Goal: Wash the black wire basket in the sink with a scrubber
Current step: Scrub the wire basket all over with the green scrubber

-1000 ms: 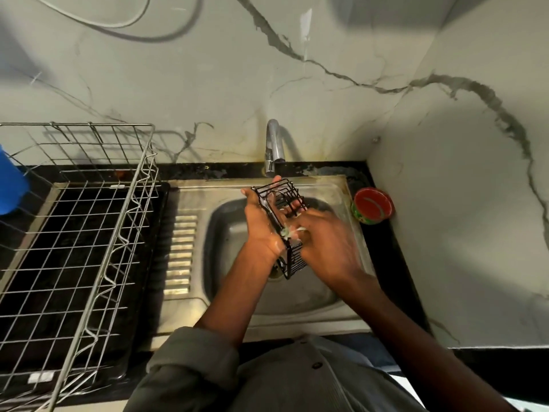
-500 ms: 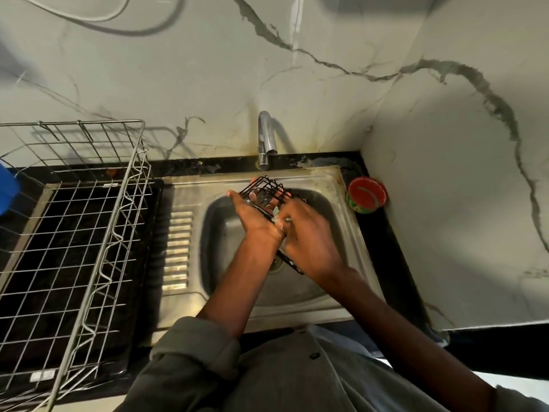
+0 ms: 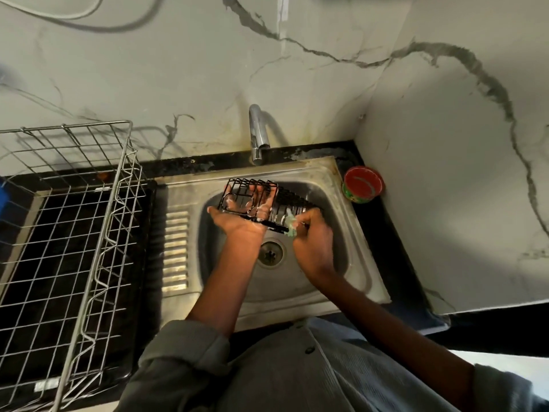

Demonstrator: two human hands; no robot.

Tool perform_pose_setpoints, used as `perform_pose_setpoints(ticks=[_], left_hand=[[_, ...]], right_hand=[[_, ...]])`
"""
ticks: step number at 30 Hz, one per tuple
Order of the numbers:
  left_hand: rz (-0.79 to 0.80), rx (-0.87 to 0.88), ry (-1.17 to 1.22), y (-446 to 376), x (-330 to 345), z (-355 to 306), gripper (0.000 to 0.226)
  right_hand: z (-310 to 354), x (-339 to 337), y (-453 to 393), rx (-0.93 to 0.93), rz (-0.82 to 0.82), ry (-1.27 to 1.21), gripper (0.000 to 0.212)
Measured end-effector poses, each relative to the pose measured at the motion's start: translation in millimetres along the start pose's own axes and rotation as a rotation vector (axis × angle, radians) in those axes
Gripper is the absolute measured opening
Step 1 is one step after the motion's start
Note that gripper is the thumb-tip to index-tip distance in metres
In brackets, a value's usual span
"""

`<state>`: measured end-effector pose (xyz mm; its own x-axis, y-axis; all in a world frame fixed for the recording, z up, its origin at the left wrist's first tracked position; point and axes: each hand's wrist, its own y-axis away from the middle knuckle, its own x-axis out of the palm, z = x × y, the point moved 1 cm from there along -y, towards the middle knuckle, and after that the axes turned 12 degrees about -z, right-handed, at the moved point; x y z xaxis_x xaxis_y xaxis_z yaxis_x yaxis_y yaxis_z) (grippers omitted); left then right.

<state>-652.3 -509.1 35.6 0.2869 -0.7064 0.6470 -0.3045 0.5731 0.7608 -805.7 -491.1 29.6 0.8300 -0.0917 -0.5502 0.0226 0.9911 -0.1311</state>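
The black wire basket (image 3: 292,200) lies tilted on its side over the steel sink (image 3: 350,254). My left hand (image 3: 240,217) holds it from underneath, palm up, with soapy fingers showing through the wires. My right hand (image 3: 315,236) grips a pale green scrubber (image 3: 290,225) and presses it against the basket's near lower edge. Part of the scrubber is hidden by my fingers.
The tap (image 3: 257,135) stands behind the sink; no water stream is visible. A red round tin (image 3: 363,184) sits at the sink's back right corner. A large steel wire dish rack (image 3: 74,233) fills the counter on the left. The drain (image 3: 271,253) shows below my hands.
The basket has turned from nearly upright to lying flatter and wider. My left hand has opened under it, and my right hand with the scrubber has slid to the basket's lower right edge.
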Motion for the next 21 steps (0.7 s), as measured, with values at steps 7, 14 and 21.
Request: perform_pose_setpoints(ticks=[7,14,21], left_hand=[[-0.213,0.044,-0.084,-11,-12,3,0.062],[-0.120,-0.065,-0.047,-10,-13,4,0.065],[-0.279,0.060,-0.135,-18,-10,-3,0.071]], right_hand=[[53,18,6,-0.263,0.086,-0.198,0.021],[-11,3,1,-0.045,0.022,0.079,0.039],[25,13,9,-0.312,0.115,-0.006,0.017]])
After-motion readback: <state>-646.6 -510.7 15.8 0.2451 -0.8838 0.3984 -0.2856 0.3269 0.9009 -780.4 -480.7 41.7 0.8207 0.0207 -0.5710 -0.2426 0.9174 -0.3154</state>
